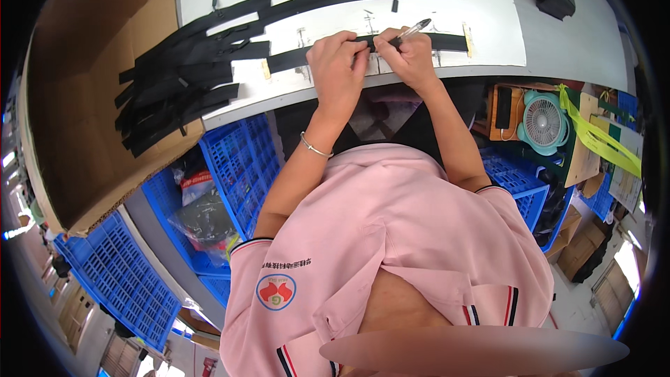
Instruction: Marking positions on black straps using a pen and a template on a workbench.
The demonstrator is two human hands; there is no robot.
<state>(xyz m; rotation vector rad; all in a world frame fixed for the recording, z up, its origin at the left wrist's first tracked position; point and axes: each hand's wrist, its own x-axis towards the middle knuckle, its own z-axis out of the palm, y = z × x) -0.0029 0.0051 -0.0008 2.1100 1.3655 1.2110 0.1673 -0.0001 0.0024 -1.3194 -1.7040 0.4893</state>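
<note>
Fabric strip [286,61], narrow, black, lies across white board [492,17]; I judge it light, limp, best held by edges. Left hand [335,66] seemingly pinches it; right hand [412,57] too, gripping a clear, black-ended pen [417,28].

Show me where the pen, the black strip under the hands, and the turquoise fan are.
Pen [413,29]: head view, on its clear barrel.
Black strip [287,61]: head view, on its left stretch.
Turquoise fan [544,120]: head view, on its round grille.
</note>
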